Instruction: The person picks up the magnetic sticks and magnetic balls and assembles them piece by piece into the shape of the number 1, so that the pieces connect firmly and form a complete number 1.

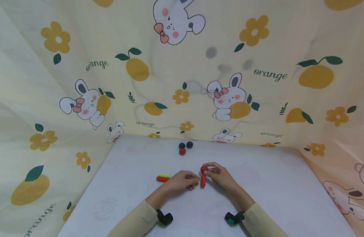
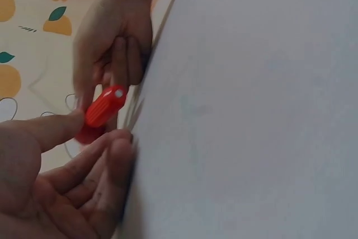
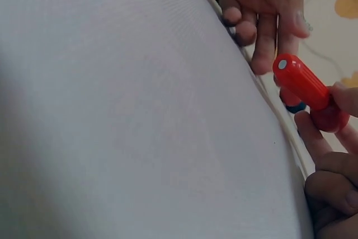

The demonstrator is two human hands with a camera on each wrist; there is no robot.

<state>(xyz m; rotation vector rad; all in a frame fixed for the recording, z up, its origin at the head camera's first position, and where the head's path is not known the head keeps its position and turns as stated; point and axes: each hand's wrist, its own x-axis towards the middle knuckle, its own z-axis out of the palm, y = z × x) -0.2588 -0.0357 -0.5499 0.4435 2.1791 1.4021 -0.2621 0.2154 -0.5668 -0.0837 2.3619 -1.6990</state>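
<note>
My right hand (image 1: 220, 177) pinches a red ball (image 1: 204, 169) between thumb and fingers. A ridged red rod (image 1: 203, 181) extends from this ball toward the near side of the table. At the rod's free end, a small silvery dot (image 3: 282, 64) shows in the right wrist view. My left hand (image 1: 183, 180) is just left of the rod, its fingers loosely bent and parted. In the right wrist view a small gap separates the left fingertips (image 3: 262, 65) from the rod.
Left of my left hand, a yellow rod (image 1: 164, 175) lies beside another red rod (image 1: 162, 179) on the white table (image 1: 134, 204). Toward the back are two dark blue balls (image 1: 189, 144) and a red ball (image 1: 182, 151). Printed fabric (image 1: 188, 108) hangs behind the table.
</note>
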